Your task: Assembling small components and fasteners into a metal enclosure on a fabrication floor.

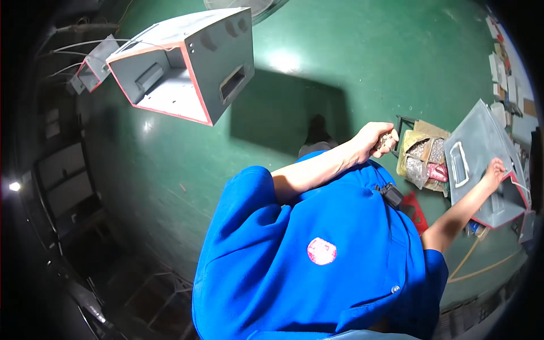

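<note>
My left hand (378,139) is curled closed around a handful of small pale metal pieces (385,141), too small to name by kind. It is beside a divided carton (426,127) whose compartments hold small shiny metal parts (419,149) and a red packet (437,171). Farther right, my right hand (495,171) has its fingers pinched together at the red-edged side of a grey metal box (473,136). Whatever those fingertips hold cannot be made out. This box has a rectangular slot outlined in white.
Another grey metal box (238,56) with red edges hangs at the upper left, open side facing me. A smaller grey box (97,62) hangs behind it near thin wires. A red object (416,212) is near my waist. White boxes (498,71) line the far right.
</note>
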A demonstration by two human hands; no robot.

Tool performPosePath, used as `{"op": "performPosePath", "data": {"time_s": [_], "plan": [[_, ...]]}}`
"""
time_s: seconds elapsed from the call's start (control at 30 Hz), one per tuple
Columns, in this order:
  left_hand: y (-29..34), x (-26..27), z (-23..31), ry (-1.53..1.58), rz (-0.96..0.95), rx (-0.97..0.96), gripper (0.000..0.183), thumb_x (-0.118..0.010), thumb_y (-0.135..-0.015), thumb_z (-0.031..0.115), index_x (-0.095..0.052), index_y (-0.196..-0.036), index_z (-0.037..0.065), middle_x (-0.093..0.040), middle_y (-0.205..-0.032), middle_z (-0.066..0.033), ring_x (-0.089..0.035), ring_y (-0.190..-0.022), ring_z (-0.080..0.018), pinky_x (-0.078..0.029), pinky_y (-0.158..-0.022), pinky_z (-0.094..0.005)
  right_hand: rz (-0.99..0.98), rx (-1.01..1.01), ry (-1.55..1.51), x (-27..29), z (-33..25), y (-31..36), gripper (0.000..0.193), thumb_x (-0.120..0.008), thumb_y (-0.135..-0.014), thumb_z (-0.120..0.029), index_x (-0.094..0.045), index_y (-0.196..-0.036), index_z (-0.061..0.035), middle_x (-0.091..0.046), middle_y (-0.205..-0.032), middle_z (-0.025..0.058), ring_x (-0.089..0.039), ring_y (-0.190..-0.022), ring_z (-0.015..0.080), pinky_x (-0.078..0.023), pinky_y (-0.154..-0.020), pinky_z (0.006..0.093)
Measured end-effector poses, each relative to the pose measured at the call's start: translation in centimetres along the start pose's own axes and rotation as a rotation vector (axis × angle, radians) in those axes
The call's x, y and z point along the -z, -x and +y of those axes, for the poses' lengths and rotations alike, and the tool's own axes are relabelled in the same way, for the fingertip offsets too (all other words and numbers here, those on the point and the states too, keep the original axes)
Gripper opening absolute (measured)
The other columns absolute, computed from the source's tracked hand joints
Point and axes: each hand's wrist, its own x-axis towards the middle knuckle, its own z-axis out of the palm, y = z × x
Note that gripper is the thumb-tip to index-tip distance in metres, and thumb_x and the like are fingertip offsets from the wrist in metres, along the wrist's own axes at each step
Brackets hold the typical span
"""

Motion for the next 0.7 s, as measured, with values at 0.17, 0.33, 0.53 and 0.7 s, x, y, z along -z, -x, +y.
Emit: {"op": "performPosePath", "data": {"time_s": [0.17,0.33,0.53,0.7], "plan": [[-1.0,1.6,-0.4,0.118,-0.125,-0.013,0.034,-0.038,-0.096,0.026,-0.054,-0.076,0.005,-0.048,-0.057,-0.0016,-0.041,-0.042,-0.0091,-0.029,-0.035,-0.0215,-0.003,0.013,-0.012,1.5,-1.1,1.5,0.015,-0.051,-0.091,-0.018,-0.054,-0.084,-0.0053,-0.06,-0.081,0.007,-0.057,-0.076,0.018,-0.046,-0.084,0.0351],[-0.8,0.1,0.3,0.14,0.036,0.047,0.021,-0.048,-0.092,0.025,-0.052,-0.083,0.006,-0.048,-0.066,-0.0006,-0.038,-0.047,-0.0069,-0.024,-0.034,-0.0189,-0.081,0.054,-0.273,1.6,2.6,5.4,0.017,-0.049,-0.092,-0.02,-0.055,-0.082,-0.0067,-0.06,-0.078,0.0058,-0.059,-0.071,0.0161,-0.047,-0.081,0.0328],[-2.4,-0.2,-1.1,-0.026,-0.043,0.054,0.029,-0.042,-0.095,0.029,-0.049,-0.075,0.009,-0.047,-0.06,-0.001,-0.036,-0.043,-0.0083,-0.025,-0.034,-0.02,0.165,0.149,-0.52,-2.0,7.8,6.3,0.015,-0.049,-0.093,-0.018,-0.054,-0.098,-0.0052,-0.062,-0.091,0.0009,-0.06,-0.074,0.0117,-0.048,-0.082,0.0347],[-3.3,-2.6,-3.2,-0.083,0.015,0.177,0.027,-0.045,-0.094,0.03,-0.052,-0.078,0.01,-0.051,-0.061,-0.0015,-0.04,-0.045,-0.0088,-0.026,-0.034,-0.0205,0.102,0.229,-0.336,-0.3,6.8,8.9,0.026,-0.057,-0.09,-0.024,-0.053,-0.103,-0.0021,-0.057,-0.095,0.005,-0.057,-0.086,0.0149,-0.047,-0.085,0.0332]]}}
